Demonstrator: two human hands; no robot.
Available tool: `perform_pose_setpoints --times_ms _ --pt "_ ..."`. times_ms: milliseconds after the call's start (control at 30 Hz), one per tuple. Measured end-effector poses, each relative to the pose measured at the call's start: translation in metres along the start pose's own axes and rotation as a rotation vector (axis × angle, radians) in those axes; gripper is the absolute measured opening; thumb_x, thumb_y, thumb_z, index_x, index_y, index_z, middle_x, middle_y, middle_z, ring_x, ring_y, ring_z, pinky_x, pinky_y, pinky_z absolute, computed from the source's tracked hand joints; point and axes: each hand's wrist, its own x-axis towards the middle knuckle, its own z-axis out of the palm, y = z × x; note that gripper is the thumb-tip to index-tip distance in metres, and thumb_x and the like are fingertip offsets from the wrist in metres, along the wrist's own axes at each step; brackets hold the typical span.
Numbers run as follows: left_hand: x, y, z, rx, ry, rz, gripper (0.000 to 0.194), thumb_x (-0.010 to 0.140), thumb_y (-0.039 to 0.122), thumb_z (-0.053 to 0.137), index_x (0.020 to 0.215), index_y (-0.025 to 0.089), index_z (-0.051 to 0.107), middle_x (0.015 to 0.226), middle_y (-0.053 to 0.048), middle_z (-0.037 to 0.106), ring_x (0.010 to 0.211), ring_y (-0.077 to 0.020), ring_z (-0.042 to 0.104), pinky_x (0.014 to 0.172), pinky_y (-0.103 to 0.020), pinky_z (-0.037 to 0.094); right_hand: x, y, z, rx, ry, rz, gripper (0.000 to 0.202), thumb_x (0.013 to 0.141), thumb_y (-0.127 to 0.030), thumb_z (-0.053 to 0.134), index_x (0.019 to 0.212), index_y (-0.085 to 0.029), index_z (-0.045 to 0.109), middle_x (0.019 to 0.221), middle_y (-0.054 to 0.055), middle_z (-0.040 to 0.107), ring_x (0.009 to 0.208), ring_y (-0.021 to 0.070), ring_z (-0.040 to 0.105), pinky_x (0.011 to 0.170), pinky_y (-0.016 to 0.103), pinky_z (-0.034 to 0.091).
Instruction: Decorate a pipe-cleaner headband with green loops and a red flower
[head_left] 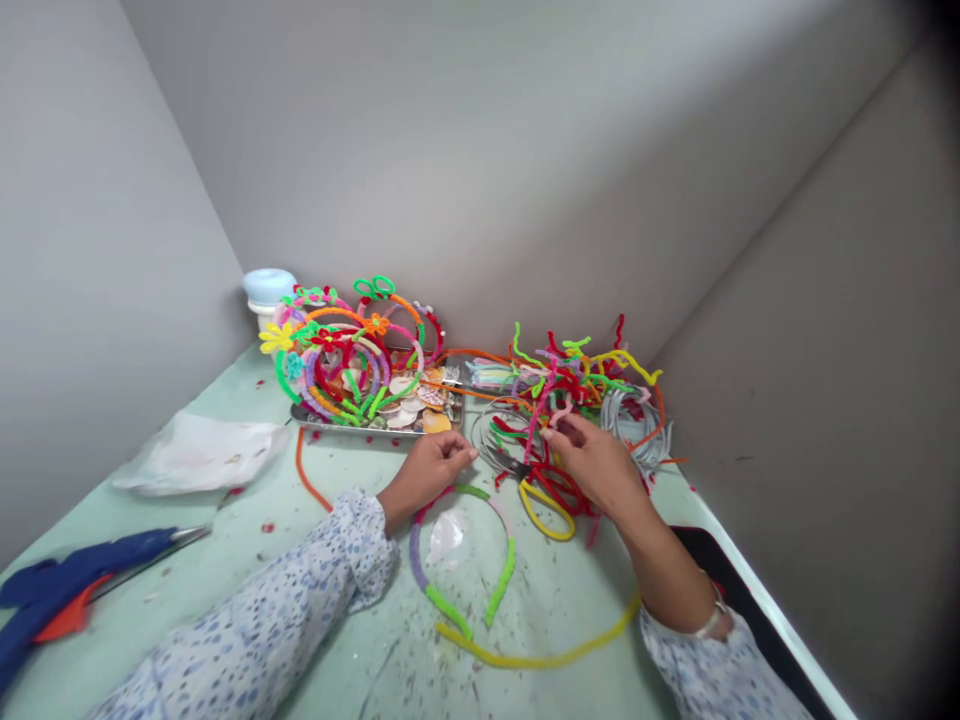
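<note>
My left hand is closed in a loose pinch above the top of a headband wrapped in purple, green and pink pipe cleaner, which lies on the table. Anything between those fingertips is too small to make out. My right hand reaches into a tangled heap of colourful pipe cleaners, its fingers closed on a light pink pipe cleaner. Between the hands lie scissors with yellow and red handles and a coil of thin wire. Nearest me a yellow pipe cleaner curves across the table.
A metal tray at the back left holds shells and several decorated headbands. Behind it stands a jar with a blue lid. A blue glue gun and a white plastic packet lie left. Grey coiled bands sit right.
</note>
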Motion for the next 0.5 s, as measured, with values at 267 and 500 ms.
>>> perform_pose_setpoints --times_ms 267,500 --pt "-0.001 0.002 0.000 -0.046 0.012 -0.022 0.031 0.077 0.045 0.057 0.070 0.014 0.056 0.055 0.005 0.044 0.049 -0.0071 0.035 0.048 -0.020 0.026 -0.005 0.002 -0.003 -0.122 -0.024 -0.072 0.025 0.080 -0.042 0.052 0.074 -0.023 0.066 0.067 0.001 0.067 0.061 0.0164 0.057 0.055 0.025 0.033" --pt "-0.004 0.009 -0.001 0.006 0.026 -0.032 0.033 0.082 0.044 0.050 0.074 0.014 0.061 0.051 0.005 0.041 0.047 -0.0074 0.034 0.046 -0.021 0.026 0.003 -0.008 0.015 -0.008 -0.111 -0.246 0.028 0.086 -0.035 0.047 0.104 -0.028 0.067 0.103 0.001 0.070 0.093 0.0181 0.062 0.075 0.025 0.042"
